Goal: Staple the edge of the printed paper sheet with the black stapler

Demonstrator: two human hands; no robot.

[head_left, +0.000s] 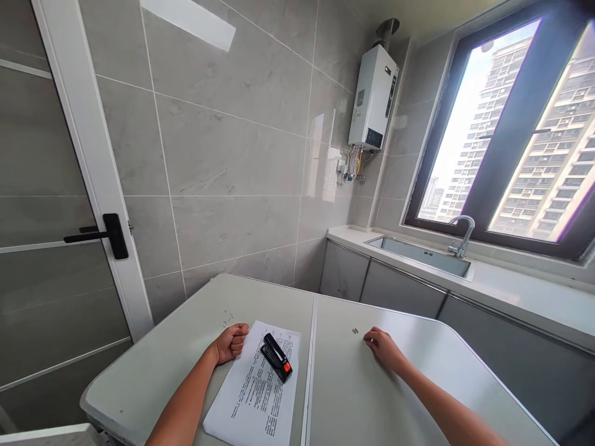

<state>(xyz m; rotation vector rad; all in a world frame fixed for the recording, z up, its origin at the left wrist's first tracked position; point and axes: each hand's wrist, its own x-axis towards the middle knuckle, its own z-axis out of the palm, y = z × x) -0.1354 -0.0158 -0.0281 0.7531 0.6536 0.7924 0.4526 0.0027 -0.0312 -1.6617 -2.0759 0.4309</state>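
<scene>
I judge staple-handling under way: left hand point(231, 342) closed in a fist at the edge of papers point(253, 390) bearing the stapler point(274, 348), right hand's point(382, 347) grip indeterminable near staple strips point(356, 331) on the counter point(362, 396); a fine pinch seems needed next.

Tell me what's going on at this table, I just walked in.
A person sits or stands at a table with both forearms over it. The left hand is curled by the edge of some printed paper, where a black stapler lies untouched. The right hand has its fingers bent beside small metal pieces, perhaps staple strips; whether it pinches anything is unclear. More tiny bits lie scattered beyond the left hand.
</scene>
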